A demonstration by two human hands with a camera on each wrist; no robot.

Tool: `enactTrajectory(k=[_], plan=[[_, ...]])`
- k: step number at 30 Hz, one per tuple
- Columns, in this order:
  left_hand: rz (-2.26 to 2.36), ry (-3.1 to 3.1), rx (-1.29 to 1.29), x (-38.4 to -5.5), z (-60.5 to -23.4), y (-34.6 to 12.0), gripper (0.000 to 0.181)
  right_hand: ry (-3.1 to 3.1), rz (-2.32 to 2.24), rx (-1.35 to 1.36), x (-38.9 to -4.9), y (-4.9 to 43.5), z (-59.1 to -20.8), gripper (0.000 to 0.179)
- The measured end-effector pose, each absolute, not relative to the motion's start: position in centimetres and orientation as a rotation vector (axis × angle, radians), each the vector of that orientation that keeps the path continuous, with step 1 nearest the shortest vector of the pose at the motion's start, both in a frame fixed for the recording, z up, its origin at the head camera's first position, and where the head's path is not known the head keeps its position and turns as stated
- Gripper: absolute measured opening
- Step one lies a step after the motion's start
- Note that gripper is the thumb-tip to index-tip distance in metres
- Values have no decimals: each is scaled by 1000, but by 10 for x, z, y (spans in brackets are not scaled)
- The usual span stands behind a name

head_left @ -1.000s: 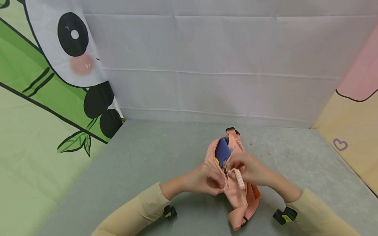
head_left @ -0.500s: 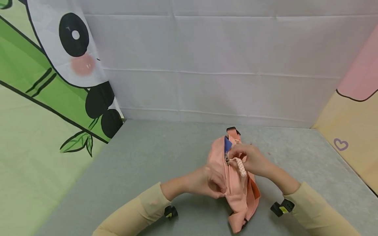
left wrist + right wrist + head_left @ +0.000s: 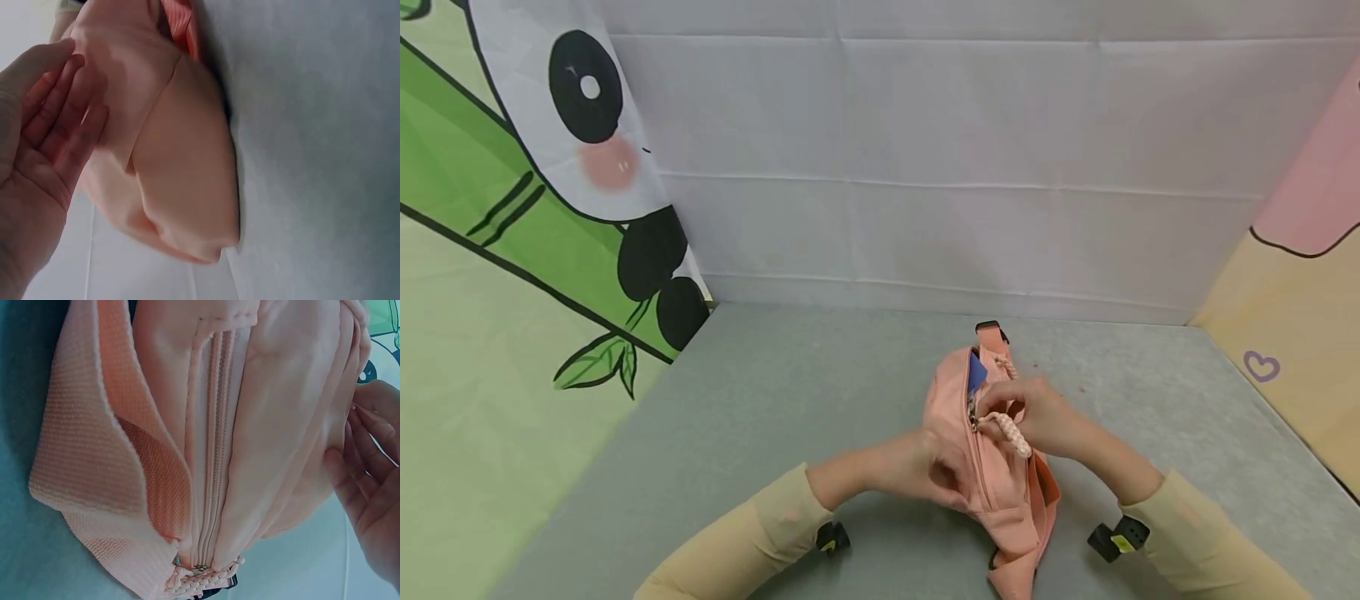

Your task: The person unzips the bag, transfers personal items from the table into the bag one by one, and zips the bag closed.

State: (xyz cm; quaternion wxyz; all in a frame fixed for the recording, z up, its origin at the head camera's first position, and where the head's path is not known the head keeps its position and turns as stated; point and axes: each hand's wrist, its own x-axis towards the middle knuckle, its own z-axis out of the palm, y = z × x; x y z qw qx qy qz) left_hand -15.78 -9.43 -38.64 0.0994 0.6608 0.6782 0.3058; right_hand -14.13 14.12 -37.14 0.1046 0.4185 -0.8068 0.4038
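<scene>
A peach-pink waist bag (image 3: 951,400) stands on the grey table between both hands. Its top zipper gapes at the far end, where part of a blue item (image 3: 977,372) shows; its kind is hidden. My right hand (image 3: 1037,412) pinches the zipper pull, from which a braided cord (image 3: 1013,435) hangs. At the near left side, my left hand (image 3: 921,468) holds the bag's fabric between thumb and finger. In the right wrist view a second zipper (image 3: 219,437) runs closed along the bag's side.
The webbing strap (image 3: 94,444) folds beside the bag, and a black buckle (image 3: 988,327) sits at its far end. The grey table (image 3: 790,375) meets a white cloth backdrop (image 3: 887,233). Printed cloths hang at left and right.
The zipper pull has moved toward the far end with my right hand, then come back slightly. The bag's opening is narrower. Less of the blue item shows, and a yellow bit is now out of sight.
</scene>
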Motion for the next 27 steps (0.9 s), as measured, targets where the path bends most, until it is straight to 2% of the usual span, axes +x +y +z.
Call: enactTrajectory(k=[13, 21, 27], plan=[[1235, 2205, 1765, -211, -368, -98, 7, -2384, 1311, 1238, -139, 142, -374, 16], [1144, 2178, 1708, -213, -364, -90, 11, -2338, 1398, 1254, -138, 145, -375, 16], [1091, 2172, 1728, -212, -364, -82, 7, -2344, 1410, 1237, -137, 145, -375, 16]])
